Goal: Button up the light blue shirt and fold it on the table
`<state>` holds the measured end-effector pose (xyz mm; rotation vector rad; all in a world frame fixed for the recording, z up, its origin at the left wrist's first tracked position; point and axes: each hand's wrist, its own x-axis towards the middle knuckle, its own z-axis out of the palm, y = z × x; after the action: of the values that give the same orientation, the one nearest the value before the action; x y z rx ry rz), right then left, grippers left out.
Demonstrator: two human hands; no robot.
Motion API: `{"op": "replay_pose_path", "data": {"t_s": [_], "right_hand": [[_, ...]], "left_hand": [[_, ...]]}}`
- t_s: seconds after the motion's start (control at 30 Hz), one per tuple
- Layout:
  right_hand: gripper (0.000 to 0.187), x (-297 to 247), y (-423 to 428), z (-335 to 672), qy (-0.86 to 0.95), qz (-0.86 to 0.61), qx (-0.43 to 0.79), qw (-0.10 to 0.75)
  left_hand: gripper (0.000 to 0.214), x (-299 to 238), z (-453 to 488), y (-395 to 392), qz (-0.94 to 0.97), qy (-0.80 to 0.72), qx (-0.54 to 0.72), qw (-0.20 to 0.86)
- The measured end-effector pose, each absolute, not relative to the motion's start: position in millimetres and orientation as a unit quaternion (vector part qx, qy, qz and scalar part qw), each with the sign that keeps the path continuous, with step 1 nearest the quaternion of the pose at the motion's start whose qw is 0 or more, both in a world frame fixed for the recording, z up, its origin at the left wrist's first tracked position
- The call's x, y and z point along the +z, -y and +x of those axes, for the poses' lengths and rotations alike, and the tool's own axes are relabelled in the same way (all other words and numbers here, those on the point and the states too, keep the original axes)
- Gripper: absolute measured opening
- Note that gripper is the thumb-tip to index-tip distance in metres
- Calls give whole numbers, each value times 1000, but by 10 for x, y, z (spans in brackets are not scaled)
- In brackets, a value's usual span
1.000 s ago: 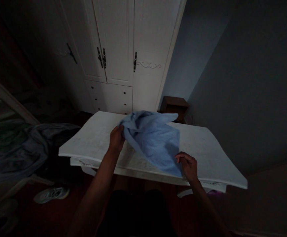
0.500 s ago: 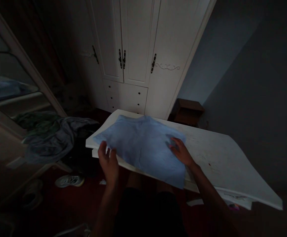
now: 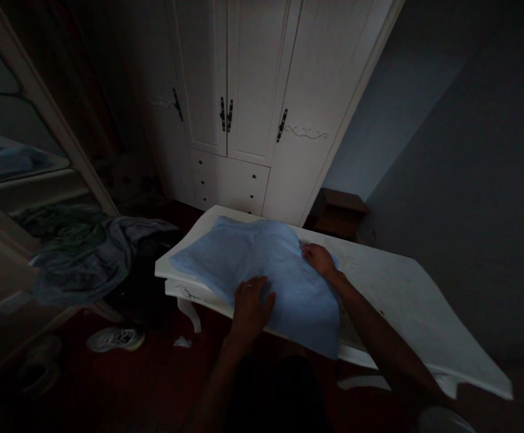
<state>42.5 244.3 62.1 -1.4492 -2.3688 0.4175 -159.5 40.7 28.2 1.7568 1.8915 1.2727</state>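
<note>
A light blue cloth (image 3: 230,249) lies spread, slightly rumpled, over the left part of a white table (image 3: 392,300), its near right corner hanging past the front edge. The right hand (image 3: 319,260) has its fingers drawn together at the cloth's far right side, pinching a bit of the fabric into a fold. The left hand (image 3: 249,310) is over the cloth's near side, fingers loosely spread and thumb apart; whether they touch the fabric is hard to tell. Beyond the table stands a white wardrobe (image 3: 255,78).
</note>
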Motion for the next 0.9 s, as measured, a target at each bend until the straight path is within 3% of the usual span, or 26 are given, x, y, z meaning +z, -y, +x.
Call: {"op": "replay_pose_path", "data": {"t_s": [0.13,0.23,0.3,0.4,0.5,0.6,0.7,0.8,0.9], "right_hand": [[16,934,-2231,322,821,-453,131,322],[17,1161,-1798,70,831,-404,137,358],[16,1242,-1384,-133,872,-294,142,365],[20,1293,-785,-342,961,-2,132,242],[22,1364,-489,-353,966,144,173,129],[22,1428,-607,-247,962,89,204,160],[24,1311,-1001,-150,942,-94,234,222],[33,982,-1416,-104,933,-243,186,188],[55,671,-1657,-106,938,-304,137,98]], "left_hand": [[38,505,-1686,-508,530,-623,533,217],[54,714,-1792,-569,414,-568,624,343],[63,832,-1892,-589,307,-512,660,456],[63,922,-2067,-568,208,-459,658,560],[49,923,-2226,-468,190,-485,651,553],[42,915,-2372,-281,137,-507,677,515],[31,893,-2547,-3,52,-496,742,449],[28,723,-2772,325,7,-516,772,372],[33,360,-2997,602,10,-613,734,292]]}}
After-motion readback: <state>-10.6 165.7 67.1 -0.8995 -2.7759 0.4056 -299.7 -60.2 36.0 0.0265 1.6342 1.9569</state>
